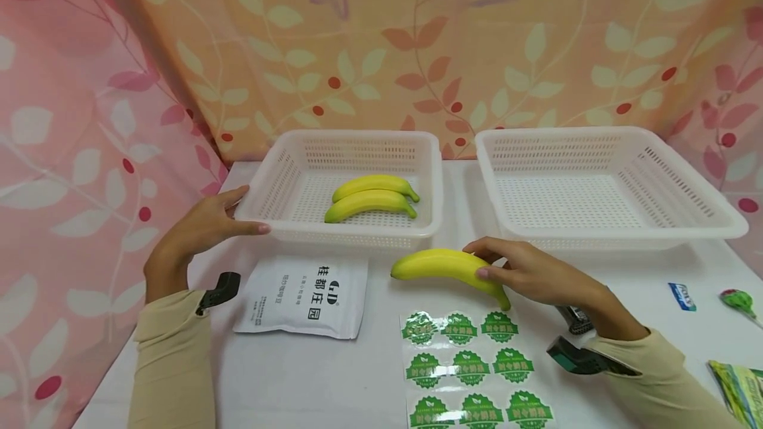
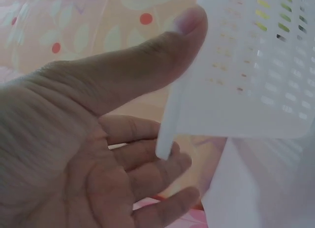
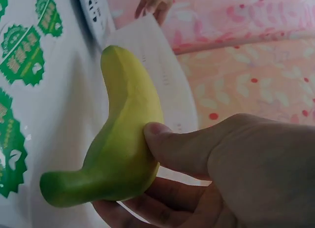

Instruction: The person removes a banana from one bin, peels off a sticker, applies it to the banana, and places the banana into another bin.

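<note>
My right hand (image 1: 524, 270) pinches a yellow banana (image 1: 441, 265) near its green stem end, in front of the baskets. Thumb on one side and fingers on the other hold this banana (image 3: 125, 124) in the right wrist view. At the left white plastic basket (image 1: 352, 234), my left hand (image 1: 205, 224) holds the front left corner. Seen from the left wrist, the thumb of that hand (image 2: 113, 124) lies against the basket (image 2: 231, 110) and the fingers reach behind its rim. Two bananas (image 1: 372, 200) lie side by side inside this basket.
A second white basket (image 1: 614, 234) stands at the right. A white pouch (image 1: 304, 296) and a sheet of green stickers (image 1: 465, 366) lie in front. Near the right arm are a dark object (image 1: 575, 320), a small blue packet (image 1: 682, 296), a green-wrapped lollipop (image 1: 738, 300) and a yellow-green packet (image 1: 739, 389).
</note>
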Demonstrator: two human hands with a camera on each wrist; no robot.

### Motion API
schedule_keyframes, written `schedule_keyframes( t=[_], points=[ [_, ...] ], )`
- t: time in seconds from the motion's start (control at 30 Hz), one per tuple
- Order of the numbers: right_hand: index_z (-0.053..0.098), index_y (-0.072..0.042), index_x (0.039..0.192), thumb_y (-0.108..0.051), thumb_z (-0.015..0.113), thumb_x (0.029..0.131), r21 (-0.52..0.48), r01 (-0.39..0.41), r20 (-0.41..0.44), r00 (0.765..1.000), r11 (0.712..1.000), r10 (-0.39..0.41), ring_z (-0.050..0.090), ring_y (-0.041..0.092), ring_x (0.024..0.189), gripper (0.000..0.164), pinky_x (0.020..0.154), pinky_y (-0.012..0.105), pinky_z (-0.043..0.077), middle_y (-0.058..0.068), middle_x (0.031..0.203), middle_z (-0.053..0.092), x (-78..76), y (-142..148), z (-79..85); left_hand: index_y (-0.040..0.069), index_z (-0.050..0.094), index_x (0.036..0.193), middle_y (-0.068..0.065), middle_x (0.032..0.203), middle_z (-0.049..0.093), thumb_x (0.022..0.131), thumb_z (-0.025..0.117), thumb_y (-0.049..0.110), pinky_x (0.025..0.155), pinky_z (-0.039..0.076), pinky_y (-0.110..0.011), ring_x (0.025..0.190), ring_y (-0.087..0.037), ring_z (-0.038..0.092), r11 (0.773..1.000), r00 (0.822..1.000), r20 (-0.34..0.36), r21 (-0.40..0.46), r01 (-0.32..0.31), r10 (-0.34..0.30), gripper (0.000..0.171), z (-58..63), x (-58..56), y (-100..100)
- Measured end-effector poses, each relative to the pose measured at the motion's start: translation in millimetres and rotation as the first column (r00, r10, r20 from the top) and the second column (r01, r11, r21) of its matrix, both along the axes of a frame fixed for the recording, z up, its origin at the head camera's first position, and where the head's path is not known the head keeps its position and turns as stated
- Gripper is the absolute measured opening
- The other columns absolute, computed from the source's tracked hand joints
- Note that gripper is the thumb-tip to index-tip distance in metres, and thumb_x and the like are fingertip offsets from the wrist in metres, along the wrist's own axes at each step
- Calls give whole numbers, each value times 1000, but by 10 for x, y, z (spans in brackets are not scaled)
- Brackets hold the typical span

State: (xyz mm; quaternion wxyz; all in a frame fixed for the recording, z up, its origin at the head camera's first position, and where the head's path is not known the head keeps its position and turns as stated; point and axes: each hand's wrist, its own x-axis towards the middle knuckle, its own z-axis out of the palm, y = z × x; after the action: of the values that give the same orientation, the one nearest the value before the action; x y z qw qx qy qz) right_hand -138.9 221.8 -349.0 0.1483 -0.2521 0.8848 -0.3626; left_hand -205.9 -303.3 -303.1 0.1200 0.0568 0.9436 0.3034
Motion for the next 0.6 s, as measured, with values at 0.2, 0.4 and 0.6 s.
schedule_keyframes(
  t=[0.2,0.4,0.6],
  points=[
    [60,-8,144,-25,64,108,14,18,48,999,1000,-19,64,21,113,40,94,40,54,5,127,71,-75,-19,-131,12,22,170,-26,160,43,91,83,44,112,39,-73,137,-49,48,1000,996,-90,7,15,-14,105,152,108,230],
    [61,-6,145,-24,61,109,26,49,19,999,998,-49,63,24,116,40,100,50,52,7,129,69,-88,-12,-178,16,44,162,-12,161,46,93,84,36,110,47,-64,135,-41,53,989,954,-275,54,139,-119,83,335,366,906],
    [59,-3,148,-25,59,110,42,72,22,997,997,-73,61,26,120,44,106,56,50,11,135,67,-112,-20,-210,16,59,150,-3,138,62,92,84,36,104,53,-47,126,-25,61,878,882,-108,100,469,-459,66,116,615,1685]
  ],
)
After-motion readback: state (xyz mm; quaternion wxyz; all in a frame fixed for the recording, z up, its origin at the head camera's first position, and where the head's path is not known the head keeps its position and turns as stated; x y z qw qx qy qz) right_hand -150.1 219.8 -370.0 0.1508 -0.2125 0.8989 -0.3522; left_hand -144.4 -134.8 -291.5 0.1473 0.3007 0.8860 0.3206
